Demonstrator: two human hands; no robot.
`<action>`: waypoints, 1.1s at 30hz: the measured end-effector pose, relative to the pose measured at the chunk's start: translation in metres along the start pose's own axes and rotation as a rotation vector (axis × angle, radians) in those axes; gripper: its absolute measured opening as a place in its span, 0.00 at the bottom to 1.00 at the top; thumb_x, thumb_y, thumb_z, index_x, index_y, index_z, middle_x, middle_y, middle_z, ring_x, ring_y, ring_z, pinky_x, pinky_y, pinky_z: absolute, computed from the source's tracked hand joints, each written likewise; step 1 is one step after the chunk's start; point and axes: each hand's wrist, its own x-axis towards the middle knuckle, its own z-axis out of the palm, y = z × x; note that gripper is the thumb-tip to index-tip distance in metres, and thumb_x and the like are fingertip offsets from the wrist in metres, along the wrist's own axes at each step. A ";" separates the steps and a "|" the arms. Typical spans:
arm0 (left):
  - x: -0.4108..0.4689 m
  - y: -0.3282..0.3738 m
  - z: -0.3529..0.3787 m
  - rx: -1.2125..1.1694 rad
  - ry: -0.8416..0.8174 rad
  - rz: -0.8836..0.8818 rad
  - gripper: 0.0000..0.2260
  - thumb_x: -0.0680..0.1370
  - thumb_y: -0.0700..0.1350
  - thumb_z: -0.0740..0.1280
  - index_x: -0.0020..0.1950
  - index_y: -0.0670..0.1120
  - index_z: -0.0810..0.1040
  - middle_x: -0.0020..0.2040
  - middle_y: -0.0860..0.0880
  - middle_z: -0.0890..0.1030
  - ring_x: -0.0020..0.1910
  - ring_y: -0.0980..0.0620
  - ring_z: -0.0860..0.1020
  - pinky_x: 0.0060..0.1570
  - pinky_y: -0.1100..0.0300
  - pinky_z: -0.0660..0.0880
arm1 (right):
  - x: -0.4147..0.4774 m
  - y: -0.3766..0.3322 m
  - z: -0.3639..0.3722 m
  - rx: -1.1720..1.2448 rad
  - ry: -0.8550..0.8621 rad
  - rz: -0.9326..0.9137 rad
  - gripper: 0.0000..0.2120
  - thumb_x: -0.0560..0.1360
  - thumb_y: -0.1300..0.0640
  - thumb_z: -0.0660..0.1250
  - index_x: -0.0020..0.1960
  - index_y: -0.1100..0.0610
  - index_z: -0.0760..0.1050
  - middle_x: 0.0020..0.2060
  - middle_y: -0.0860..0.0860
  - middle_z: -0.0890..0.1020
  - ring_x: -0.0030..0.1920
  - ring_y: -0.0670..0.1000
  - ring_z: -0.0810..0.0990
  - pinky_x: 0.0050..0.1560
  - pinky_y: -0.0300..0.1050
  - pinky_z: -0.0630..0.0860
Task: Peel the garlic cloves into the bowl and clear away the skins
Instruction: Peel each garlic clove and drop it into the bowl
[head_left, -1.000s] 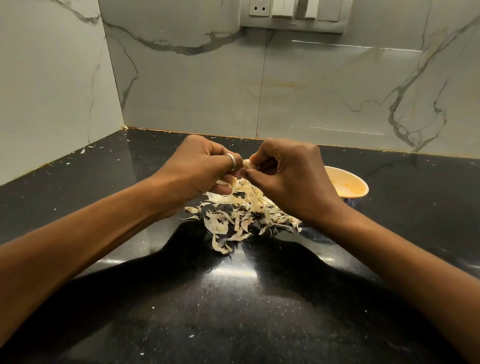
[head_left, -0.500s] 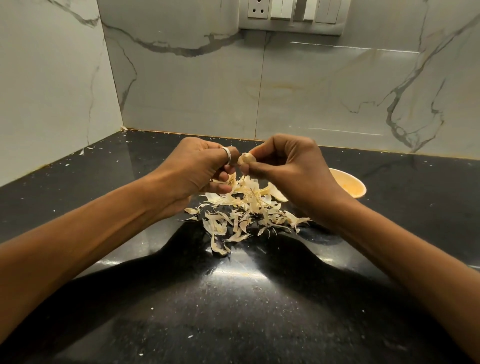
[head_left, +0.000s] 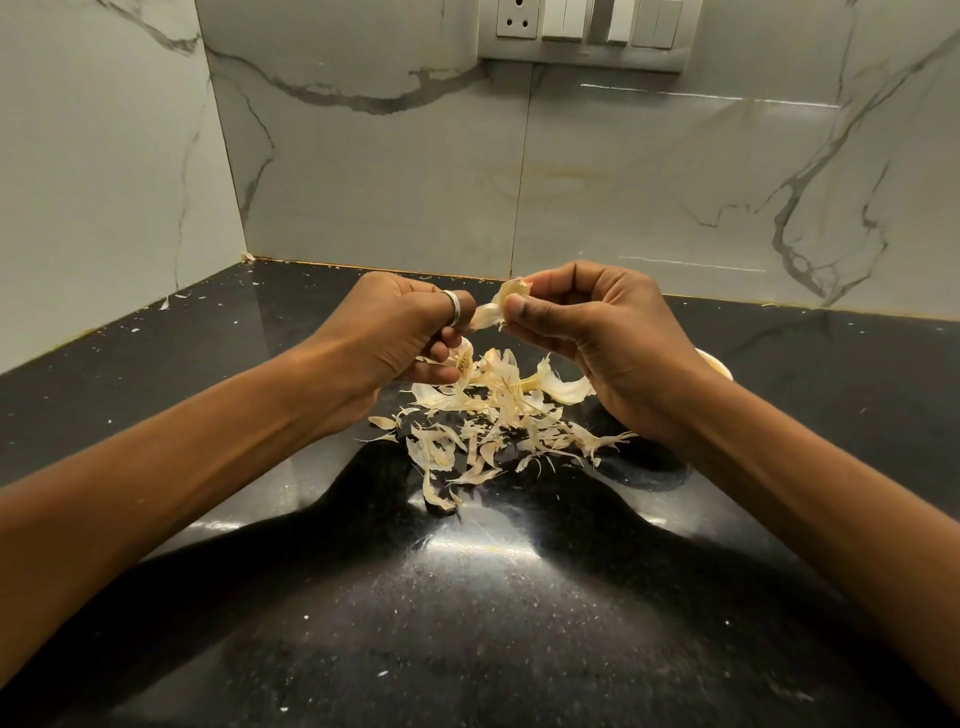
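Both hands hover above a heap of pale garlic skins (head_left: 493, 421) on the black counter. My right hand (head_left: 587, 338) pinches a garlic clove (head_left: 501, 306) between thumb and fingertips, its skin partly pulled loose. My left hand (head_left: 400, 338), with a ring on one finger, pinches the loose end of that skin, and its lower fingers curl round more garlic pieces. The yellow bowl (head_left: 719, 361) sits behind my right wrist, and only a sliver of its rim shows.
The glossy black counter (head_left: 467, 623) runs into a corner of marble-patterned wall tiles at the left and back. A switch and socket plate (head_left: 587, 31) is on the back wall. Small skin scraps (head_left: 171, 299) lie along the left wall.
Both hands have risen a little above the skin heap. They have drawn slightly apart, stretching a strip of skin off the clove. More of the bowl is hidden behind my right wrist.
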 end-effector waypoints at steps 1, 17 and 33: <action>0.000 0.000 0.000 0.007 0.005 0.000 0.08 0.79 0.40 0.67 0.43 0.39 0.82 0.31 0.49 0.75 0.26 0.58 0.72 0.28 0.64 0.77 | 0.000 -0.002 -0.001 0.021 0.008 -0.002 0.07 0.73 0.69 0.72 0.51 0.67 0.79 0.48 0.60 0.86 0.48 0.54 0.87 0.52 0.43 0.83; -0.007 0.003 0.003 0.097 -0.015 0.120 0.18 0.81 0.56 0.65 0.45 0.43 0.82 0.38 0.48 0.80 0.31 0.55 0.76 0.29 0.60 0.77 | -0.002 -0.002 -0.003 -0.228 -0.008 -0.116 0.06 0.74 0.67 0.73 0.49 0.62 0.80 0.46 0.58 0.86 0.44 0.50 0.87 0.47 0.39 0.83; -0.004 -0.004 0.001 0.234 -0.026 0.173 0.08 0.82 0.40 0.65 0.45 0.40 0.81 0.37 0.47 0.77 0.29 0.59 0.76 0.28 0.64 0.76 | 0.001 -0.001 -0.005 -0.194 0.037 -0.106 0.07 0.76 0.65 0.72 0.53 0.63 0.79 0.49 0.59 0.85 0.48 0.52 0.87 0.49 0.41 0.82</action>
